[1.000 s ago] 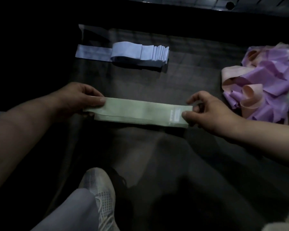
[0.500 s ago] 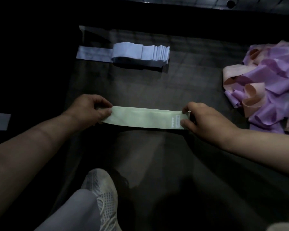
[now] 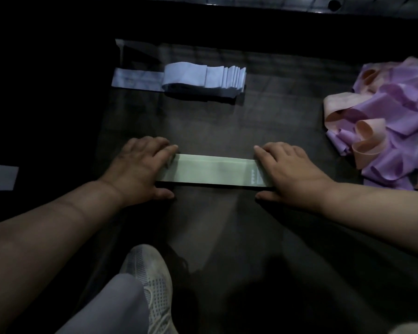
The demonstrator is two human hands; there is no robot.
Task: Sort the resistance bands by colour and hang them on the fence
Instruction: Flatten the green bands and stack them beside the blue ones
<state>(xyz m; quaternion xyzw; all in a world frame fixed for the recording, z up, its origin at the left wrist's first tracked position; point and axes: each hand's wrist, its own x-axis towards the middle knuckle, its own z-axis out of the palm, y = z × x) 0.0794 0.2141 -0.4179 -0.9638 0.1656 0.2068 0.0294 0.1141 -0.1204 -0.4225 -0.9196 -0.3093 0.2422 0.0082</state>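
Note:
A pale green resistance band [image 3: 212, 171] lies flat on the dark floor mat in the middle of the view. My left hand [image 3: 140, 169] presses its left end with straight fingers. My right hand [image 3: 290, 173] presses its right end the same way, beside a small white print. Farther back lies a neat stack of light blue bands [image 3: 203, 77], fanned to the right. At the right edge sits a loose heap of purple bands [image 3: 403, 116] mixed with peach bands [image 3: 369, 141].
My white shoe [image 3: 152, 283] and grey trouser leg [image 3: 111, 309] are at the bottom centre. A single pale blue band [image 3: 0, 177] lies at the far left edge. A dark ledge with a grey surface runs along the top.
Both hands let go their pinch on the green band's ends and now lie flat on it. The band moved down onto the mat, closer to me.

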